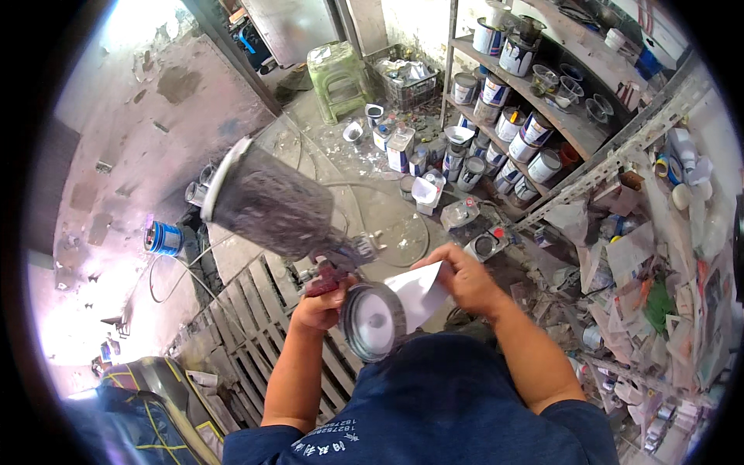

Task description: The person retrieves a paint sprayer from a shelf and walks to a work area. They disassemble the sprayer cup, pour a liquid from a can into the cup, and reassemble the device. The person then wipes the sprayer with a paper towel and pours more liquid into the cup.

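Note:
My left hand [322, 311] is closed around the red body of a spray gun [328, 279]. A large grey cylinder with a pale rim [273, 203], seemingly a dirty container, lies just beyond the gun; whether it is joined to the gun I cannot tell. Close to that hand, near my body, is a round ribbed cup or lid [373, 322] with a pale inside; what supports it is hidden. My right hand [465, 282] grips a folded white sheet, likely a paper strainer [417, 293], by its upper right edge. The sheet's lower left end reaches the round cup.
Shelves [552, 110] with paint cans stand at the upper right, with more cans and bottles [401, 148] on the floor. A green plastic stool [337, 78] stands beyond. A hose [427, 229] loops over the floor. Slatted grating [256, 325] lies below left; a masked panel [157, 401] is at lower left.

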`<state>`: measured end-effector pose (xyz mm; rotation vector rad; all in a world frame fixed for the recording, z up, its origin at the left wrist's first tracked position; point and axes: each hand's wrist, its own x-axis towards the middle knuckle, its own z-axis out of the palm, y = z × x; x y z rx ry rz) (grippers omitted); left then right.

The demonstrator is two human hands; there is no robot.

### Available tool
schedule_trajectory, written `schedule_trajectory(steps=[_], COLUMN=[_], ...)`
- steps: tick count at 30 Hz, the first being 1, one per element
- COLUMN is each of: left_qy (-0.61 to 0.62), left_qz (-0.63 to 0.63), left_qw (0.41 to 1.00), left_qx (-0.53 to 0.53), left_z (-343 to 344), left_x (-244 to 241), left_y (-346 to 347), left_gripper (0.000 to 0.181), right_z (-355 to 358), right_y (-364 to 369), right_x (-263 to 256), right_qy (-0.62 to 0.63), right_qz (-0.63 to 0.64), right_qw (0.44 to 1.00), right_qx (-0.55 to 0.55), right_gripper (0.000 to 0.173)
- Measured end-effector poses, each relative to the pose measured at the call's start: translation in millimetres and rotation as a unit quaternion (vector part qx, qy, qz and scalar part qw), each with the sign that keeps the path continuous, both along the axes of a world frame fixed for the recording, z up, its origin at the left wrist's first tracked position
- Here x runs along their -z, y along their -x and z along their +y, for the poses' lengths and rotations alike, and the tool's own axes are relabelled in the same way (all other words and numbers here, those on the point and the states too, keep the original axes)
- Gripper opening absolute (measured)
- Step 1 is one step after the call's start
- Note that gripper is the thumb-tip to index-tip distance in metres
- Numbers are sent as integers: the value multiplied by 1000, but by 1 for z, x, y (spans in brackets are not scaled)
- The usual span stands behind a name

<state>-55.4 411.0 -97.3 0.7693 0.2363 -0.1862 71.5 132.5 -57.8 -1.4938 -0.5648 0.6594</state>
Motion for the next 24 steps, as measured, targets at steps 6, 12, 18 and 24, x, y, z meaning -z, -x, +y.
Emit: schedule_trajectory(steps=[6, 12, 18, 24], left_qy=[-7, -76, -98, -91], left_qz=[-59, -47, -30, -20], left_qw=[998, 995, 993, 991], left_qx=[-37, -53, -65, -101], left_z=[10, 17, 33, 32], left_x=[-21, -28, -13, -2], left_y=[3, 8, 21, 22], left_gripper=[34, 21, 29, 25], right_z=[-91, -76, -55, -41], right_y=[-54, -15, 7, 27], right_x=[-62, -94, -100, -125], right_qy=[43, 102, 57, 40], right_qz=[33, -171, -152, -221], right_qw=[998, 937, 932, 909], right_qx=[-31, -287, -326, -351], right_gripper=[15, 24, 22, 22])
